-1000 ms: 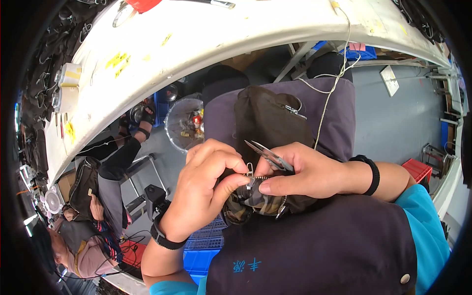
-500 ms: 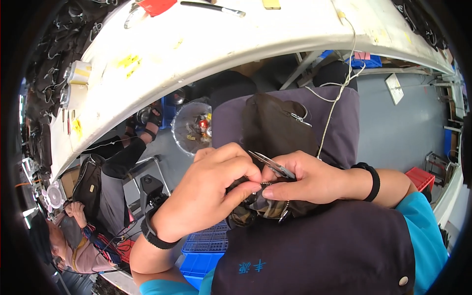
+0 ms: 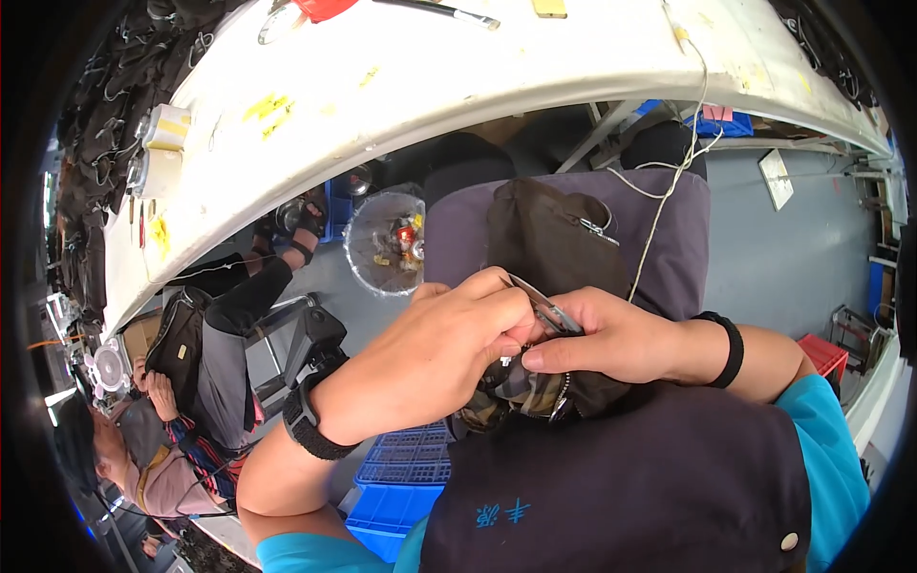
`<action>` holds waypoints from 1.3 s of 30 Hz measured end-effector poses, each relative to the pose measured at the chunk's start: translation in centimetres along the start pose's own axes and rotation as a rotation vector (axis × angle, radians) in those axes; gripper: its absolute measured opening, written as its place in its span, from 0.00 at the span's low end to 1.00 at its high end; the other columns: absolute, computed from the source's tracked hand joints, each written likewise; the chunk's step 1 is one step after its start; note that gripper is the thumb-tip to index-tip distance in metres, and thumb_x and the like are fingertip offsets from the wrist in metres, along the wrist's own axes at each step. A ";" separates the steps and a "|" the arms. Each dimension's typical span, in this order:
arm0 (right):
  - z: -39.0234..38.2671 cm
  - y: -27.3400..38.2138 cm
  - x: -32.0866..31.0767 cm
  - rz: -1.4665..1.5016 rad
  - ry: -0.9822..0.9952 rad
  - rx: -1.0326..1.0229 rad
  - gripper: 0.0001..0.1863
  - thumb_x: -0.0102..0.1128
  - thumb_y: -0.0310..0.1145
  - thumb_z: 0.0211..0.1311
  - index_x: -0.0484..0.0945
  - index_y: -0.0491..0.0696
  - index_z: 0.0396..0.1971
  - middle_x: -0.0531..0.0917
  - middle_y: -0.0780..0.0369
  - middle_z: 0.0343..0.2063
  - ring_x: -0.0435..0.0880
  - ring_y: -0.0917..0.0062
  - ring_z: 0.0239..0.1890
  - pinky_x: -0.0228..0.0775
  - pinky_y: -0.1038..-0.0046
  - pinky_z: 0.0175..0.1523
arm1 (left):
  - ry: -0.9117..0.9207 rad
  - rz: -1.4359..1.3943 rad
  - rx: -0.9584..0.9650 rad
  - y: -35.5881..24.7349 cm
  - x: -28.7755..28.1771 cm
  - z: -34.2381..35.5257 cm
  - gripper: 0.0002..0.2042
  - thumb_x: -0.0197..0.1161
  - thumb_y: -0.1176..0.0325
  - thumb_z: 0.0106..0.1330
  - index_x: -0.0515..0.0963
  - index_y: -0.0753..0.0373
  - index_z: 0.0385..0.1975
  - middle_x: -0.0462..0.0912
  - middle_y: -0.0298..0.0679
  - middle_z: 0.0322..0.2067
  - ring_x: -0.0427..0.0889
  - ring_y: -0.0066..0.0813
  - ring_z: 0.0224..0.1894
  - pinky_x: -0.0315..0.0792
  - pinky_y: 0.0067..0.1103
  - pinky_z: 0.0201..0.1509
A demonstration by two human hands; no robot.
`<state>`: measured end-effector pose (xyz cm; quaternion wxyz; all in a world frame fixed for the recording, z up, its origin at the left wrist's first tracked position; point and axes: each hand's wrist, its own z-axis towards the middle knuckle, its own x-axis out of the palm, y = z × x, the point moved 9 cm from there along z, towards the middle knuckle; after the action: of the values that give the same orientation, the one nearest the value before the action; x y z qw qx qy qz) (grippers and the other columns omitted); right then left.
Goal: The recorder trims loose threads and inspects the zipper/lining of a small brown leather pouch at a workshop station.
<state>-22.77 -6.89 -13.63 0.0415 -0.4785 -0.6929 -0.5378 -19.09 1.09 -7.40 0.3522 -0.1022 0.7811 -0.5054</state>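
A dark olive cloth bag [image 3: 544,239] lies across my lap on a dark apron [image 3: 621,477]. Its camouflage lining [image 3: 511,393] and a metal zipper [image 3: 565,387] show on the side close to my body. My left hand [image 3: 468,329] is closed, with thumb and fingers pinching the zippered edge of the bag; the fingertips are partly hidden. In my right hand [image 3: 621,336] are small metal thread snips [image 3: 549,313], their blades pointing up and left against my left fingers. The right thumb also presses on the bag's edge.
Beyond my knees curves a white table [image 3: 315,115] with a brush [image 3: 444,11] on it. A lined waste bin [image 3: 387,244] stands on the floor. Blue crates [image 3: 396,516] sit at lower left. A white cord [image 3: 659,215] hangs down. Another person's hands [image 3: 158,392] hold a black bag.
My left hand has moved right and closed in on the right hand, covering more of the zipper edge. The whole view has shifted slightly.
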 end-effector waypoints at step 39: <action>0.2 0.0 -1.5 0.004 -0.039 0.009 0.07 0.60 0.31 0.66 0.77 0.42 0.36 0.77 0.70 0.29 0.72 0.89 0.33 0.65 0.81 0.40 | -0.837 -1.146 -0.092 9.1 0.2 -6.2 0.06 0.57 0.62 0.71 0.72 0.56 0.38 0.72 0.30 0.39 0.71 0.28 0.54 0.66 0.27 0.53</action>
<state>-21.89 -7.67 -14.55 0.0309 -0.4902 -0.6949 -0.5252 -21.47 9.68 -13.81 0.2968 -0.6971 0.4243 -0.4958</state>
